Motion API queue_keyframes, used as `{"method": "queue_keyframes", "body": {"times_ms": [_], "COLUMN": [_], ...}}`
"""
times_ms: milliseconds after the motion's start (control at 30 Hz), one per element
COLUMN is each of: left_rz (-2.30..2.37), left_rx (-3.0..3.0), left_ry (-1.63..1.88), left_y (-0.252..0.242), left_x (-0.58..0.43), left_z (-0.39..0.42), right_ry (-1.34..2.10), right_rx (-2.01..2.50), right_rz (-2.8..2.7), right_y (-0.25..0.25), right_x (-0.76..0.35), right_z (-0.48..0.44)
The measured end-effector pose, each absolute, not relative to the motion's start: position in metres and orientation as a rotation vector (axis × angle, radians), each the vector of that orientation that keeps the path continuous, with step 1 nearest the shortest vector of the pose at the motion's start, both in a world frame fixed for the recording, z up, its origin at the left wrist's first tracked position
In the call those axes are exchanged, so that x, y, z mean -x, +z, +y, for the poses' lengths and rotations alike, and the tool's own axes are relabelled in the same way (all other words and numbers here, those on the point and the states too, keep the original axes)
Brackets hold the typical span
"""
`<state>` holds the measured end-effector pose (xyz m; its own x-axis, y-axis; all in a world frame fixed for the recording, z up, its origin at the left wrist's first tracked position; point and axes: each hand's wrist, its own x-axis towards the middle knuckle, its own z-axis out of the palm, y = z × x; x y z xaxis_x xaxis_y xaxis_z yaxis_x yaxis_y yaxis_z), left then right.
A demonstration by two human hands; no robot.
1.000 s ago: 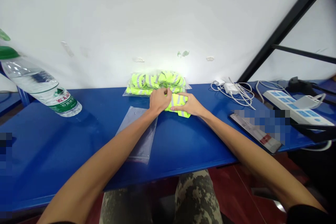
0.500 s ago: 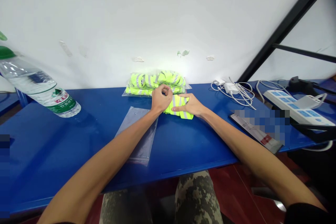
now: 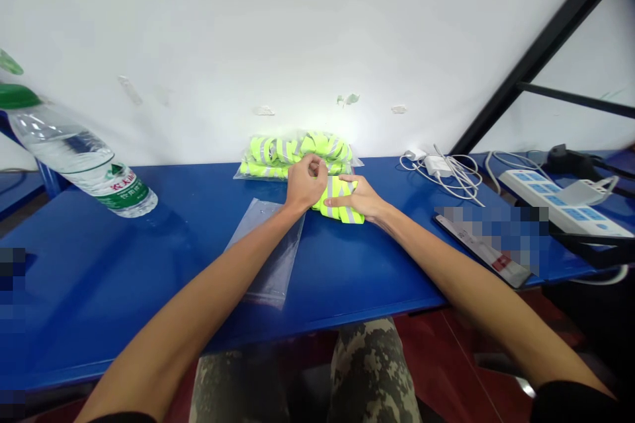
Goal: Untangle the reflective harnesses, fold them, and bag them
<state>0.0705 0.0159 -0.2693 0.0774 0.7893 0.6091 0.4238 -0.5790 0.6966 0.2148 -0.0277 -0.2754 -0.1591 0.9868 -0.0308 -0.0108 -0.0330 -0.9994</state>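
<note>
A folded bundle of neon-yellow reflective strap with silver stripes lies on the blue table. My right hand is closed around its right side, thumb laid across the top. My left hand is curled in a pinch at the bundle's left far edge; its fingertips are partly hidden. Just behind both hands, by the wall, lies a clear plastic bag filled with more such yellow straps. Under my left forearm a flat clear plastic bag rests on the table, partly covered by the arm.
A large water bottle with a green cap stands at the left. To the right are a white charger with a coiled cable, a phone-like flat object and a white power strip. A black metal frame slants up behind them.
The view has shifted slightly. Both hands stay at the yellow strap bundle in nearly the same pose, with only a slight movement of the left fingers.
</note>
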Motion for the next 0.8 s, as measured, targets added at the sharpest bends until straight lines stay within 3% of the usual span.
{"method": "queue_keyframes", "body": {"times_ms": [167,233,300,367,433,700,800], "left_rz": [1.343,1.281,1.144,1.149,1.211,1.464,1.293], "left_rx": [-2.347,-2.396,-2.384,-2.340,-2.366,-2.458,-2.471], "left_ry": [1.184,0.730,0.029,-0.330,-0.340,0.486,0.481], "left_y": [-0.224,-0.203,-0.192,-0.196,-0.210,-0.252,-0.246], "left_x": [-0.036,-0.013,0.007,0.019,0.023,0.002,-0.012], "left_z": [0.015,0.012,0.009,0.006,0.006,-0.005,-0.028], "right_ry": [1.257,1.268,1.264,1.250,1.243,1.145,1.125], "right_rx": [1.237,1.225,1.228,1.246,1.244,1.252,1.242], "right_rz": [-1.305,-1.289,-1.266,-1.244,-1.225,-1.080,-1.052], "right_y": [-0.275,-0.276,-0.276,-0.276,-0.277,-0.278,-0.276], "right_x": [-0.218,-0.222,-0.224,-0.225,-0.226,-0.242,-0.248], "right_z": [-0.028,-0.028,-0.028,-0.028,-0.028,-0.021,-0.020]}}
